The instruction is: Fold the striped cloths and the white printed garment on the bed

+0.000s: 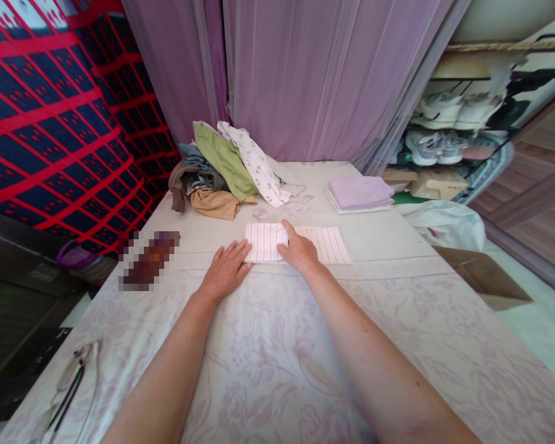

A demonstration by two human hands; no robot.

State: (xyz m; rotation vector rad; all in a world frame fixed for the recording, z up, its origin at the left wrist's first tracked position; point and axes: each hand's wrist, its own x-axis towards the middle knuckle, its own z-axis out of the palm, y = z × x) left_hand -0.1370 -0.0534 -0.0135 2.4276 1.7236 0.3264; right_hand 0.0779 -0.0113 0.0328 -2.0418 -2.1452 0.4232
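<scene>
A folded white cloth with pink and orange stripes (264, 242) lies on the patterned bed sheet (263, 345) in front of me. Part of it is doubled over on the left, and a flatter stretch runs out to the right. My left hand (226, 270) rests flat at its left end, fingers stretched and fingertips touching the edge. Around the middle of the cloth, my right hand (300, 248) grips the doubled part's edge between thumb and fingers; the hand hides some of the fabric there.
Rumpled clothes (226, 166) are heaped at the back left. Folded lilac cloths (359, 192) are stacked at the back right. Cables (71, 385) lie front left, and a blurred-out item (150, 262) lies at the left edge. Shoes (437, 145) stand on a rack beyond the right side.
</scene>
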